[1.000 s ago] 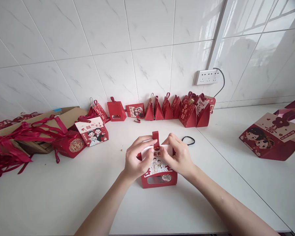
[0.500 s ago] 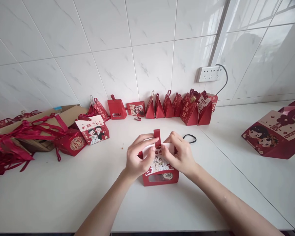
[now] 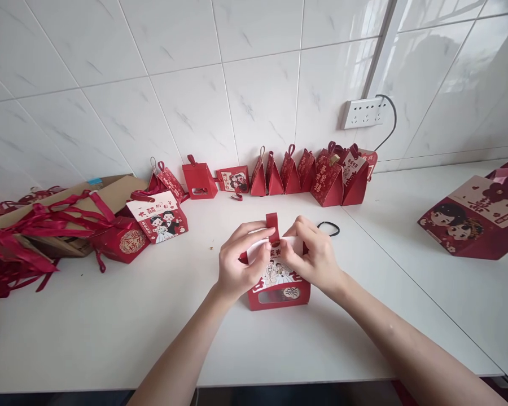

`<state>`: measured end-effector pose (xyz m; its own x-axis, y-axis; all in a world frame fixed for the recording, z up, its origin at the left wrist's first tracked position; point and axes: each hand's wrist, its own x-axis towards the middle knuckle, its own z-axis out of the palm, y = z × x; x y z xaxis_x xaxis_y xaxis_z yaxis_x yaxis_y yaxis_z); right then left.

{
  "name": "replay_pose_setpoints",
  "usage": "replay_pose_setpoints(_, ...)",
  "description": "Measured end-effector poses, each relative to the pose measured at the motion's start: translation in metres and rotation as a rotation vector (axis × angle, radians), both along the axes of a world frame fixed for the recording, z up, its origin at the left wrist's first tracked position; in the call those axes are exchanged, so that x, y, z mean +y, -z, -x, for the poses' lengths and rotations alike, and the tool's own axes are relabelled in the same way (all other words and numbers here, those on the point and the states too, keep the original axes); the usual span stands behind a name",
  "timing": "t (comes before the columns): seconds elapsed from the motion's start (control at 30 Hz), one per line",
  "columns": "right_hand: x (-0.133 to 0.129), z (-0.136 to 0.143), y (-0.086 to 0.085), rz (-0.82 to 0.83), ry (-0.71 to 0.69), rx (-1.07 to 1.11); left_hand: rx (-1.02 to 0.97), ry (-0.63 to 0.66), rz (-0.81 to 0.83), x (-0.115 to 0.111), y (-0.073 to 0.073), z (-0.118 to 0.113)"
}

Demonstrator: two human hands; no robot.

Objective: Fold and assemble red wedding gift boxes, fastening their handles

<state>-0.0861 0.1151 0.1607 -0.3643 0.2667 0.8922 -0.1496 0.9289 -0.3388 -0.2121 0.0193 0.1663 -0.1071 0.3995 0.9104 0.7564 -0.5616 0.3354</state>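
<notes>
A red gift box (image 3: 279,298) with a clear window and a printed couple on its white flap stands upright on the white table (image 3: 122,332). My left hand (image 3: 244,256) grips the top of the box from the left, thumb in front and fingers behind. On the other side, my right hand (image 3: 312,254) pinches the upper right part of it. A red strap (image 3: 272,226) rises from the top between my hands, its loop pointing up. The thumbs are close together just below the strap's base, and the fingers partly hide the top edge.
Several small red boxes (image 3: 290,172) line the tiled wall. A cardboard box with red ribbons (image 3: 110,194) and a couple-print box (image 3: 165,223) lie left. A larger red box (image 3: 469,220) is right. A black band (image 3: 328,229) lies behind my right hand; a power strip (image 3: 364,113) hangs above.
The camera view has tilted slightly down, so the scene sits higher in the picture. Both hands keep hold of the box top, and the fingers have shifted only slightly.
</notes>
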Motion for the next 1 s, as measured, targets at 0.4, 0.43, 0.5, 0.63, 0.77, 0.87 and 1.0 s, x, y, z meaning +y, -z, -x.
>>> replay_pose_setpoints(0.4,0.0016,0.0006,0.0016,-0.014,-0.028,0.032,0.021,-0.024,-0.006,-0.0006,-0.0014,0.0001)
replay_pose_setpoints(0.43,0.0016,0.0007,0.0018,-0.013,-0.026,0.033,0.023,-0.021,-0.008,-0.0005,-0.0016,0.0001)
replay_pose_setpoints(0.5,0.0017,0.0008,0.0021,-0.011,-0.022,0.030,0.027,-0.009,-0.018,-0.0001,-0.0017,0.0001)
replay_pose_setpoints(0.63,0.0023,0.0006,0.0027,-0.010,-0.020,0.022,0.026,0.002,-0.029,0.0011,-0.0011,0.0003)
replay_pose_setpoints(0.77,0.0026,0.0005,0.0032,-0.010,-0.013,0.019,0.025,-0.001,-0.035,0.0020,-0.0003,0.0002)
replay_pose_setpoints(0.87,0.0025,0.0005,0.0033,-0.006,-0.010,0.013,0.025,-0.011,-0.038,0.0023,0.0000,0.0003)
replay_pose_setpoints(1.0,0.0022,0.0007,0.0029,-0.001,-0.005,0.008,0.037,-0.028,-0.041,0.0025,0.0007,0.0014)
